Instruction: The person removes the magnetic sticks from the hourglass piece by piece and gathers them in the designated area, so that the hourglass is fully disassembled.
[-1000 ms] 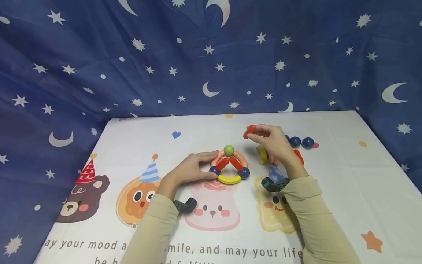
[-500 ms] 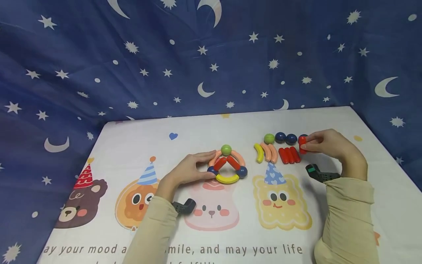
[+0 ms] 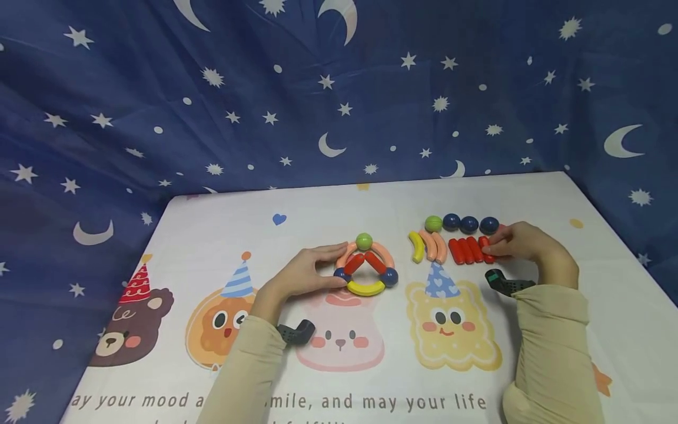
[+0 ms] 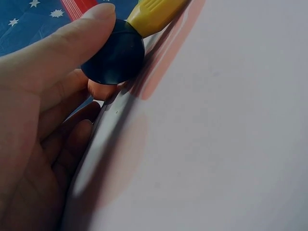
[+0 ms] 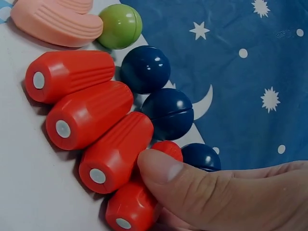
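Note:
In the head view a ring of joined pieces (image 3: 366,288) lies on the table, with a green ball on top, a blue ball (image 3: 389,277) at each lower side, and two red sticks (image 3: 375,262) leaning together inside. The left hand (image 3: 304,272) grips its left side; in the left wrist view the thumb lies against a blue ball (image 4: 115,55). At the right, the right hand (image 3: 535,250) pinches the rightmost red stick (image 3: 485,249) of a row. The right wrist view shows the thumb on that stick (image 5: 132,207), close beside its neighbour (image 5: 118,154).
Behind the red row are three blue balls (image 3: 468,224) and a green ball (image 3: 433,223). Left of it lie two pink curved pieces (image 3: 439,247) and a yellow one (image 3: 416,247). A blue starry curtain (image 3: 296,76) hangs behind the white printed cloth (image 3: 222,212).
The right hand has carried a red stick from near the ring rightward, then down to the right end of the red row. The left hand has stayed on the ring.

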{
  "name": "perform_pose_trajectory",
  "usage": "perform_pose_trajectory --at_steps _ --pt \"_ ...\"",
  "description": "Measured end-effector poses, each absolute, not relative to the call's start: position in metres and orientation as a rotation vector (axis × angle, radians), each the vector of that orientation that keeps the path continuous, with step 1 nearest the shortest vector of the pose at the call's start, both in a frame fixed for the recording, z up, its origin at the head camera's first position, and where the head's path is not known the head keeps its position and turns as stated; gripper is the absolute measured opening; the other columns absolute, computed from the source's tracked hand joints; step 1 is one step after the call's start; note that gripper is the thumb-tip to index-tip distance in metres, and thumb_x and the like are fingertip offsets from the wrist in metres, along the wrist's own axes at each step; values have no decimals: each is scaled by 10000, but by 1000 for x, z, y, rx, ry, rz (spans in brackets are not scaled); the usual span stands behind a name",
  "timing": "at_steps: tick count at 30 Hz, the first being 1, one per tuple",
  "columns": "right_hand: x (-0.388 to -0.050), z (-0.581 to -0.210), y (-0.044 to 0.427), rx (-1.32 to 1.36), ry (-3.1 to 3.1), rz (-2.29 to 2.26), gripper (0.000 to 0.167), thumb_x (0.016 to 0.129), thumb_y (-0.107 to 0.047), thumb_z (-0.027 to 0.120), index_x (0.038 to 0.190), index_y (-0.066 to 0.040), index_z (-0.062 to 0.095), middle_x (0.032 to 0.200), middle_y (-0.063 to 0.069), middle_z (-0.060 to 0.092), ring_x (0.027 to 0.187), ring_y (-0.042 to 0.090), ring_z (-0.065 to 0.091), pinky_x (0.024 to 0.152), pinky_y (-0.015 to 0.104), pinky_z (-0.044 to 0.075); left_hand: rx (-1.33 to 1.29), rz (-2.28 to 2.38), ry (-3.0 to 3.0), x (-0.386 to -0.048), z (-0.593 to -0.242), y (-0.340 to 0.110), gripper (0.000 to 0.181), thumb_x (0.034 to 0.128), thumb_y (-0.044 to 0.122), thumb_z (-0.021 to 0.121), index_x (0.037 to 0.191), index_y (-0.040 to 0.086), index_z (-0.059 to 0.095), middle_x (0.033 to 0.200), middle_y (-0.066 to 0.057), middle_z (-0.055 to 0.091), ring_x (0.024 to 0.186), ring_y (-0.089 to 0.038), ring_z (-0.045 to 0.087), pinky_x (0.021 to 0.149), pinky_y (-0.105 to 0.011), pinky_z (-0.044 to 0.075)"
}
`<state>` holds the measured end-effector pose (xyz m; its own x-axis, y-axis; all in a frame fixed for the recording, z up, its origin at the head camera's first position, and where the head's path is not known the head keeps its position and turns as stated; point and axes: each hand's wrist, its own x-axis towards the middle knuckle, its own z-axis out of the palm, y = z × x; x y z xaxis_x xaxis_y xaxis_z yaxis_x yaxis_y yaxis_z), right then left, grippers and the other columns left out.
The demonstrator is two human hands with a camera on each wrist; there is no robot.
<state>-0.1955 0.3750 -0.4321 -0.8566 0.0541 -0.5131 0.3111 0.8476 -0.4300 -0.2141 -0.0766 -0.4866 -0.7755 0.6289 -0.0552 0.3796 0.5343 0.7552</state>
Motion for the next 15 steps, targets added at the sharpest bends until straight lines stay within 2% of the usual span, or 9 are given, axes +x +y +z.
perform_pose_trajectory --at_steps 5,10,15 --pt "-195 -435 374 291 2519 -729 594 802 -438 725 1132 39 599 850 72 636 845 232 545 729 323 432 837 1118 2441 -213 -487 -76 767 725 532 761 1401 345 450 1433 213 431 1392 -93 344 1145 -397 298" --pt "-195 -436 372 285 2525 -733 553 821 -387 721 1123 58 592 797 51 641 761 179 573 714 303 432 816 1104 2448 -213 -486 -76 767 721 531 765 1398 358 449 1421 245 426 1391 -70 336 1148 -391 295" --pt "-195 -432 371 259 2559 -670 533 834 -413 696 1090 46 608 811 76 620 799 222 546 686 303 433 813 1102 2451 -213 -485 -76 765 725 522 766 1400 349 450 1425 238 427 1390 -72 339 1147 -385 295"
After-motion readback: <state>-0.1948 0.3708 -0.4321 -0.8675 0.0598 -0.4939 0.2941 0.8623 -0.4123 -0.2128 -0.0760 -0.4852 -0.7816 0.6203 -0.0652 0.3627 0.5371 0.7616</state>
